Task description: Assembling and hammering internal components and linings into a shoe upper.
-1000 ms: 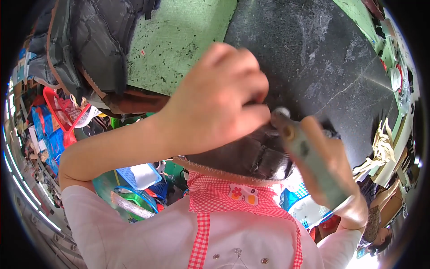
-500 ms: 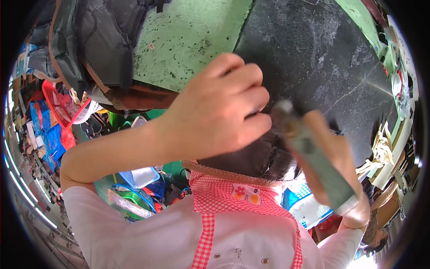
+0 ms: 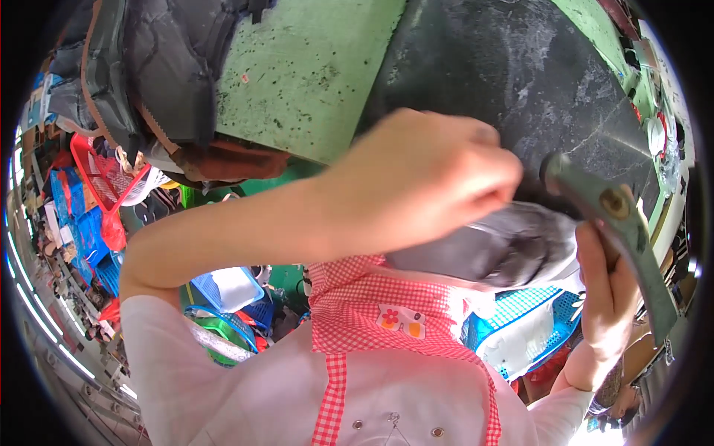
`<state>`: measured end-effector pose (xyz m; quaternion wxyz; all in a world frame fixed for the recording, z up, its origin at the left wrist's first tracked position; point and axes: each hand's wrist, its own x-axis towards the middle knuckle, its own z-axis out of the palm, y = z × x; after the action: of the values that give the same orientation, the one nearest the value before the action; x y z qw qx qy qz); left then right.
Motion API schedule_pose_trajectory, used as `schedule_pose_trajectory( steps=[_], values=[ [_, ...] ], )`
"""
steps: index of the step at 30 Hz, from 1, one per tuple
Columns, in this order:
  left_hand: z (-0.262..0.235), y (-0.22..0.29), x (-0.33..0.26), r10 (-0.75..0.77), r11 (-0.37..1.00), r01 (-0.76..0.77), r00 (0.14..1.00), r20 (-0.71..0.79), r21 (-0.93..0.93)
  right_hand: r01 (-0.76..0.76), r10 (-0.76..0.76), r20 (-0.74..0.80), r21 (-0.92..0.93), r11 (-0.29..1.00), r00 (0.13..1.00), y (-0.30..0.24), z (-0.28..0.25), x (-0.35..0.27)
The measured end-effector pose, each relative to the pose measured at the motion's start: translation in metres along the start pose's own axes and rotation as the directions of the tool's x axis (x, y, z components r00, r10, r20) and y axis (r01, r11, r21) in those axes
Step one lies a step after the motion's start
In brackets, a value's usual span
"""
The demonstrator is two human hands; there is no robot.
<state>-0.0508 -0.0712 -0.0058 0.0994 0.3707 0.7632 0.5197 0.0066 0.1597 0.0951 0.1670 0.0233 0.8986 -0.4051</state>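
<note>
My left hand [image 3: 439, 175], smeared by motion, is curled closed over the far edge of a dark grey leather piece [image 3: 483, 249]. The fingertips are hidden, but the piece hangs close under the hand, at the front of the black work surface [image 3: 476, 82]. My right hand [image 3: 606, 282] is closed round a grey metal hammer [image 3: 613, 204]. Its rounded end points toward my left hand, with a brass-coloured bolt behind it and the long grey body running down past my wrist. A gap shows between hammer and left hand.
A stack of dark leather pieces [image 3: 167, 70] with zigzag-cut brown edges lies at the far left on a spotted green board [image 3: 305, 74]. Below are a red basket [image 3: 93, 175] and a blue basket [image 3: 535, 349]. Plastic bags [image 3: 669, 160] sit at the right edge.
My left hand has moved right with the leather piece, which has turned so its zigzag edge no longer shows. My right hand has shifted right and up with the hammer.
</note>
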Motion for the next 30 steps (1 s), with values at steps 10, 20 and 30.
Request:
schedule_pose_trajectory(
  steps=[10, 20, 30],
  values=[
    [0.002, -0.020, 0.022, 0.280, 0.877, -0.322, 0.946, 0.165, 0.357, 0.102, -0.078, 0.138, -0.178, 0.979, 0.987, 0.021, -0.005, 0.001],
    [-0.006, -0.016, 0.017, 0.189, 0.913, -0.225, 0.972, 0.136, 0.340, 0.134, -0.071, 0.350, -0.160, 0.978, 0.934, 0.026, 0.003, 0.011],
    [-0.011, -0.014, -0.003, 0.150, 0.889, -0.170, 0.985, 0.080, 0.426, 0.235, -0.203, 0.264, -0.096, 0.967, 0.943, 0.023, 0.012, 0.022]
  ],
)
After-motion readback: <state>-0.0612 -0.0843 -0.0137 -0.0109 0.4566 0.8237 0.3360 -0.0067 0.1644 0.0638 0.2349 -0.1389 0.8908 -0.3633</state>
